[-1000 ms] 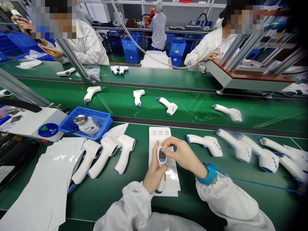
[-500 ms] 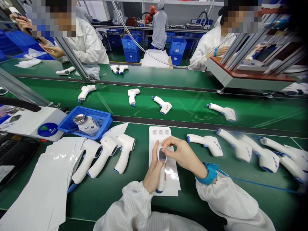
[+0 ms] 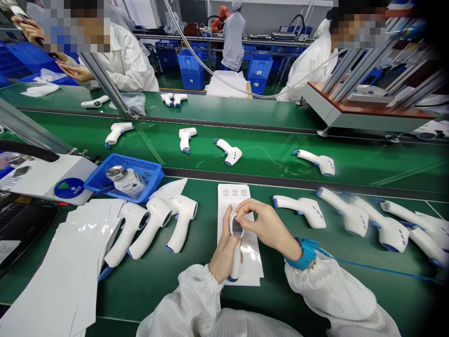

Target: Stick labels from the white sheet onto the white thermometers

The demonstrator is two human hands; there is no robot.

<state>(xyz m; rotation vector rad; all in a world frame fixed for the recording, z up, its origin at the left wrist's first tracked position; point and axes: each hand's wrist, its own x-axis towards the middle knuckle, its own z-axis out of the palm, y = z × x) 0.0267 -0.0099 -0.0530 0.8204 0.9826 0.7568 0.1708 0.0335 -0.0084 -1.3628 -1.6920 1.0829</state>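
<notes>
My left hand (image 3: 223, 255) is wrapped round the handle of a white thermometer gun (image 3: 236, 248), held upright with its small screen facing me. My right hand (image 3: 264, 224) pinches at the top edge of that screen with thumb and forefinger; a blue wrist strap (image 3: 306, 252) sits on that wrist. Both hands hover over a white label sheet (image 3: 234, 194) lying on the green bench (image 3: 196, 281). Three finished-looking guns (image 3: 154, 227) lie side by side to the left. Several more guns (image 3: 351, 217) lie in a row to the right.
A blue tray (image 3: 105, 180) with a bottle (image 3: 124, 180) stands at the left, beside a stack of white sheets (image 3: 63, 267). Several guns (image 3: 228, 150) lie on the green conveyor belt behind. People in white coats (image 3: 122, 61) work across the line. A grey machine (image 3: 354, 112) stands at the right.
The guns on the conveyor belt have drifted to the left. My hands have stayed in place on the gun, with the right fingers still at the screen.
</notes>
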